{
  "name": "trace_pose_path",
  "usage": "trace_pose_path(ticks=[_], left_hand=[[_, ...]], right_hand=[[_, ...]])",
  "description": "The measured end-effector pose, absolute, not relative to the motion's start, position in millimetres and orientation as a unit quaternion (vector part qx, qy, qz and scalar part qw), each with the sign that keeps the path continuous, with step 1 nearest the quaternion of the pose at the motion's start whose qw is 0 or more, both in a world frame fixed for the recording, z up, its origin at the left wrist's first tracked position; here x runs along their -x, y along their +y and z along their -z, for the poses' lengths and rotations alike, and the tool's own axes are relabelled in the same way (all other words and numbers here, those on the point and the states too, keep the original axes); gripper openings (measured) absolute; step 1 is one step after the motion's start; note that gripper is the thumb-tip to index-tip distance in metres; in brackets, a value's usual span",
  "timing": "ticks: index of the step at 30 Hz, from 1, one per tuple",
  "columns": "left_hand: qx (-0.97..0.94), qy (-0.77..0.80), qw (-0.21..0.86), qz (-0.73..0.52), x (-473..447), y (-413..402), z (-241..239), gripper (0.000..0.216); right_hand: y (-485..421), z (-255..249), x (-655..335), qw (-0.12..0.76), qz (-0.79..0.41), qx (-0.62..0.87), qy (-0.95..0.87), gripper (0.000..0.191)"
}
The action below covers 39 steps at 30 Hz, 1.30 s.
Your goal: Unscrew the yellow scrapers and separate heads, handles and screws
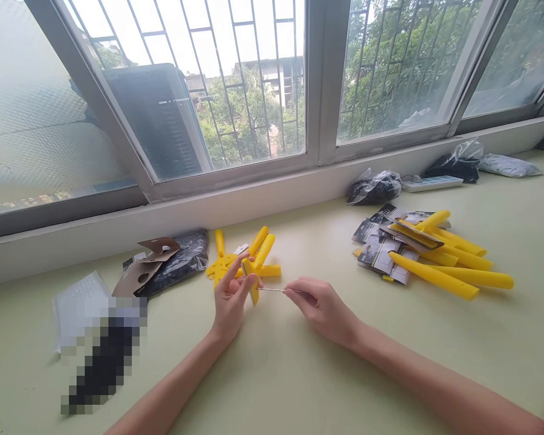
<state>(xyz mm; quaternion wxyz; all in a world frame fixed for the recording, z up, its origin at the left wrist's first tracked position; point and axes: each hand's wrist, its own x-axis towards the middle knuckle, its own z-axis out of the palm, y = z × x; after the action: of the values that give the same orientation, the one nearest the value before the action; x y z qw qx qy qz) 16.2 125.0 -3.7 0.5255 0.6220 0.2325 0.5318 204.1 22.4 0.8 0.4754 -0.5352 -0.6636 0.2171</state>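
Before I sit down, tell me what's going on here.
A person's left hand holds a yellow piece over the table. The right hand grips a thin rod pointed at it; I can't tell whether they touch. Yellow parts lie just beyond, and yellow handles with cards are piled to the right.

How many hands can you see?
2: the left hand holds a flat yellow piece, and the right hand pinches a thin metal rod. Some fingers are partly hidden.
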Motion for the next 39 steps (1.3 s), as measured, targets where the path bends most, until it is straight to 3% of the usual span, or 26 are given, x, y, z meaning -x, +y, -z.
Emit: trace_pose_path(ticks=[4, 10, 14, 19, 23, 27, 30, 34, 37, 39], left_hand=[[-0.633, 0.224, 0.528, -0.52, -19, 120, -3, 0.043], [-0.677, 0.227, 0.493, -0.497, -18, 117, -2, 0.05], [-0.666, 0.235, 0.482, -0.518, -17, 119, 2, 0.049], [-0.656, 0.246, 0.487, -0.521, -19, 118, 1, 0.044], [-0.649, 0.259, 0.496, -0.516, -19, 118, -1, 0.044], [-0.629, 0.279, 0.497, -0.529, -17, 124, 1, 0.048], [-0.621, 0.282, 0.489, -0.544, -17, 126, 4, 0.048], [-0.636, 0.273, 0.463, -0.554, -19, 121, 3, 0.046], [-0.652, 0.264, 0.45, -0.551, -21, 118, 2, 0.044], [-0.658, 0.264, 0.444, -0.548, -21, 118, 2, 0.043]], right_hand=[[19, -7, -206, 0.434, -0.216, 0.592, -0.644, 0.045], [20, -3, -211, 0.46, -0.134, 0.546, -0.688, 0.029], [22, 1, -213, 0.426, 0.025, 0.487, -0.762, 0.026], [20, -7, -220, 0.283, 0.286, 0.384, -0.831, 0.022], [18, -11, -222, 0.249, 0.358, 0.314, -0.843, 0.024], [24, -3, -213, 0.328, 0.229, 0.388, -0.83, 0.029], [29, 1, -203, 0.42, -0.016, 0.523, -0.741, 0.027], [27, -5, -199, 0.392, -0.3, 0.602, -0.627, 0.055], [23, -7, -200, 0.38, -0.361, 0.595, -0.609, 0.047], [20, -5, -199, 0.391, -0.293, 0.594, -0.639, 0.039]])
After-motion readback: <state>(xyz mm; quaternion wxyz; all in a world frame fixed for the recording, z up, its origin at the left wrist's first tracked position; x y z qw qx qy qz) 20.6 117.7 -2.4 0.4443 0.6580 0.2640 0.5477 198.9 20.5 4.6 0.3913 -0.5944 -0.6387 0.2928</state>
